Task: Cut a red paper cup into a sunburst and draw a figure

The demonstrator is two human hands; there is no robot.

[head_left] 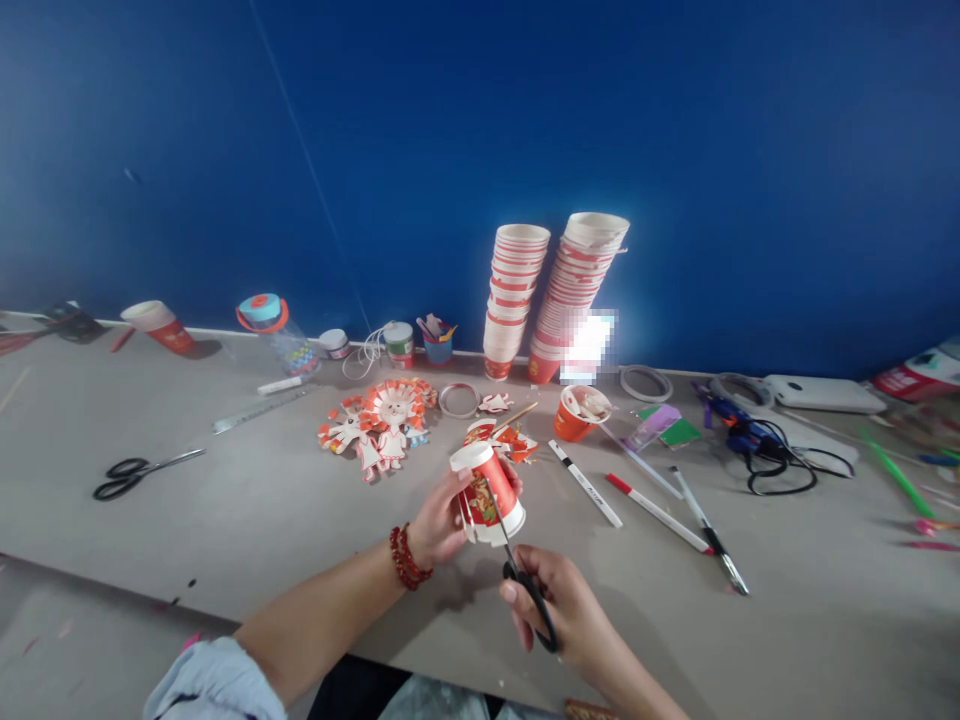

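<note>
My left hand [442, 520], with a red bead bracelet at the wrist, is wrapped round a red and white paper cup [501, 485]. The cup is tilted, its wider rim toward me, and narrow cut strips show along its left side. In my right hand [559, 600] are black-handled scissors [536, 598], with fingers through the loops. The scissor blades lie along the cup's side, pointing up from the rim. Just behind the cup lie red paper scraps [517, 443]. Some left fingers are hidden behind the cup.
Two tall stacks of paper cups [516, 290] lean by the blue wall. Cut-out paper dolls [391, 430] lie left of centre. Markers [585, 484], a pen [712, 535] and a glue gun [750, 435] lie to the right. Other scissors [135, 475] rest at left.
</note>
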